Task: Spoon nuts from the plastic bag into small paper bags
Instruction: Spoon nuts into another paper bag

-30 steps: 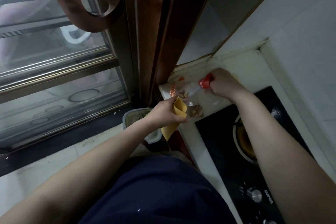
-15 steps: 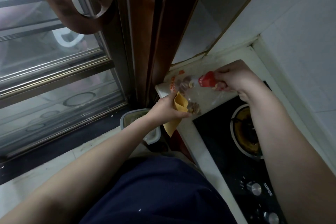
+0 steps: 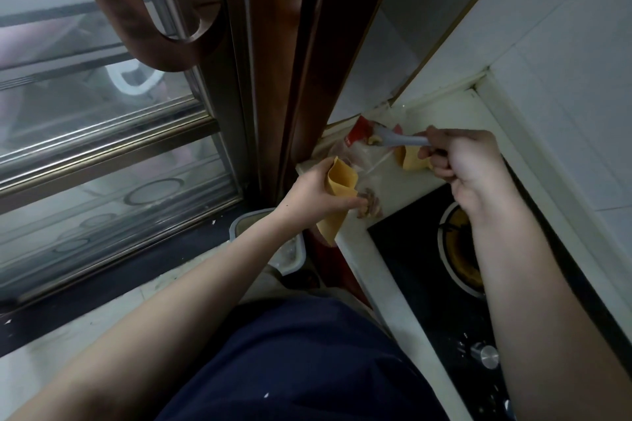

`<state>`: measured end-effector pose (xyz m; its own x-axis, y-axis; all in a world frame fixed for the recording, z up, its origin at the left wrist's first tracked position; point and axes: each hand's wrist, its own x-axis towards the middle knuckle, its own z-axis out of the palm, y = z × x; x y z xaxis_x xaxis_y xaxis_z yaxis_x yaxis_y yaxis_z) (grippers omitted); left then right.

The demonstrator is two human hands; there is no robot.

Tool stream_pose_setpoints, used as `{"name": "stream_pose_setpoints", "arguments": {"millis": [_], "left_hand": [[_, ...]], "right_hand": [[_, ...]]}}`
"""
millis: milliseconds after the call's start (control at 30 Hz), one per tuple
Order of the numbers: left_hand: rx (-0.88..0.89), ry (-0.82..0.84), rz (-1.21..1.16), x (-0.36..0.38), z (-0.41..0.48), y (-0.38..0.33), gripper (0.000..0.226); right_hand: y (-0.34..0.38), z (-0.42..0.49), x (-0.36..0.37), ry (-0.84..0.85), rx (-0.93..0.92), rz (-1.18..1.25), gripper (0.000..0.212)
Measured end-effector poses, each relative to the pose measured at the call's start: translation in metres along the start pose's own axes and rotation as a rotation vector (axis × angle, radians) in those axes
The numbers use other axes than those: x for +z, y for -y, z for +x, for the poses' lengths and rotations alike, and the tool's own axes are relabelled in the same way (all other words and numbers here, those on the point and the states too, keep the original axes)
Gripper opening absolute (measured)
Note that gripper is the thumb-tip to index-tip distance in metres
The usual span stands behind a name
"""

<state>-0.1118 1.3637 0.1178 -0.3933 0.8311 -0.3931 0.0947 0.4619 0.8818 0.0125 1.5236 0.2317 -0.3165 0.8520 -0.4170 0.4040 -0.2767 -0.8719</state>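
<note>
My left hand [image 3: 316,196] grips a small yellow paper bag [image 3: 340,183] at the counter's left edge, its mouth open and facing up. A clear plastic bag [image 3: 371,166] with red print lies on the white counter [image 3: 383,270], with nuts [image 3: 371,207] showing at its near end beside my left fingers. My right hand [image 3: 463,162] holds a grey plastic spoon [image 3: 398,140] by the handle. The spoon's bowl carries a nut or two and hovers over the plastic bag's far end. Behind my right hand, another yellow paper bag [image 3: 412,159] stands partly hidden.
A black gas hob [image 3: 413,270] with a burner [image 3: 458,249] and knobs [image 3: 484,355] fills the counter under my right arm. A brown door frame [image 3: 284,61] rises just left of the counter. Below the counter, on the floor, sits a grey bin [image 3: 266,241]. White tiled wall at the right.
My right hand has drawn back from the plastic bag's red mouth, and the spoon now shows out of the bag with nuts in it. The left hand still holds the paper bag.
</note>
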Motion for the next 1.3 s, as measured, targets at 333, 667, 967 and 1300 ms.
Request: {"name": "stream_pose_setpoints", "arguments": {"millis": [333, 667, 967, 1300], "left_hand": [[0.088, -0.097, -0.075, -0.014, -0.002, -0.015, 0.103], [0.157, -0.164, 0.028, -0.018, -0.003, -0.021, 0.097], [0.304, -0.240, 0.229, -0.023, -0.007, -0.028, 0.076], [0.317, -0.242, 0.307, -0.023, -0.010, -0.026, 0.093]], "right_hand": [[-0.024, -0.022, -0.002, -0.132, -0.016, 0.231, 0.017], [-0.025, -0.038, -0.004, -0.111, -0.065, 0.283, 0.020], [-0.023, -0.060, 0.006, -0.010, -0.293, -0.092, 0.033], [-0.010, -0.079, 0.022, -0.064, -1.000, -0.872, 0.019]]}}
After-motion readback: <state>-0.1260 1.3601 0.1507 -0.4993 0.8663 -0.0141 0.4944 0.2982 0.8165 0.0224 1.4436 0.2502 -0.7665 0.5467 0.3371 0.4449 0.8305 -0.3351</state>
